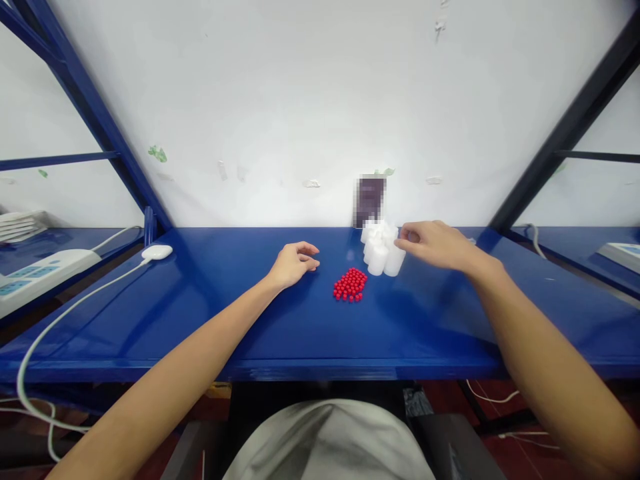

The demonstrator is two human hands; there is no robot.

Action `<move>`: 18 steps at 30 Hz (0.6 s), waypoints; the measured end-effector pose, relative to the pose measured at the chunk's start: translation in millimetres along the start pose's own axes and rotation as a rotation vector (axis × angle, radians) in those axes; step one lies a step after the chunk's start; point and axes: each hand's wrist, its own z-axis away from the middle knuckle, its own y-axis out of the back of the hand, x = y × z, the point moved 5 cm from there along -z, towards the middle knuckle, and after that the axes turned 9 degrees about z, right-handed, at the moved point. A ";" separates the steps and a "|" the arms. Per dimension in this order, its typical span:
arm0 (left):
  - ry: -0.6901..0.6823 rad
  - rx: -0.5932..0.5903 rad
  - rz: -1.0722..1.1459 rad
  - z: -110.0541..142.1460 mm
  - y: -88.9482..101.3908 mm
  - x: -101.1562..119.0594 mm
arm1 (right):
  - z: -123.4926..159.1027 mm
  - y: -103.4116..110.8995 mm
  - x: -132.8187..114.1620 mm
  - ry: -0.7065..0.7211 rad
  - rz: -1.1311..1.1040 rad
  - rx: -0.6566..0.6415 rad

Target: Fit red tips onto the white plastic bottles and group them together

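Observation:
A small heap of red beads [351,285] lies on the blue table [200,320]. Just behind it stand several small white bottles [380,248] in a tight cluster. My right hand [434,244] reaches in from the right, its fingertips curled and touching the rightmost white bottle at its top. My left hand [293,263] rests on the table to the left of the beads, fingers loosely curled, holding nothing I can see.
A blurred dark object [370,200] leans against the white wall behind the bottles. A white plug [157,252] with its cable lies at the left, and a white power strip [35,273] beyond it. Blue frame struts rise on both sides.

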 end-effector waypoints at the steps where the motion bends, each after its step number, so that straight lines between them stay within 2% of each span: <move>1: -0.016 0.005 -0.037 -0.2 0.9 0.4 | 0.0 0.1 -1.0 0.016 -0.011 -0.001; 6: -0.199 0.083 -0.245 3.4 4.5 13.6 | 2.3 1.8 -7.0 0.101 -0.064 -0.056; 9: -0.209 0.159 -0.272 7.0 7.7 20.3 | 7.1 5.3 -12.0 0.129 -0.133 -0.115; 12: -0.227 0.194 -0.200 13.0 9.0 27.6 | 15.9 8.3 -23.7 0.206 -0.244 -0.218; 15: -0.314 0.124 -0.140 27.4 0.4 41.9 | 26.9 10.2 -40.7 0.321 -0.384 -0.336; 18: -0.409 -0.100 -0.167 52.4 -24.5 60.6 | 36.4 12.1 -58.4 0.423 -0.483 -0.406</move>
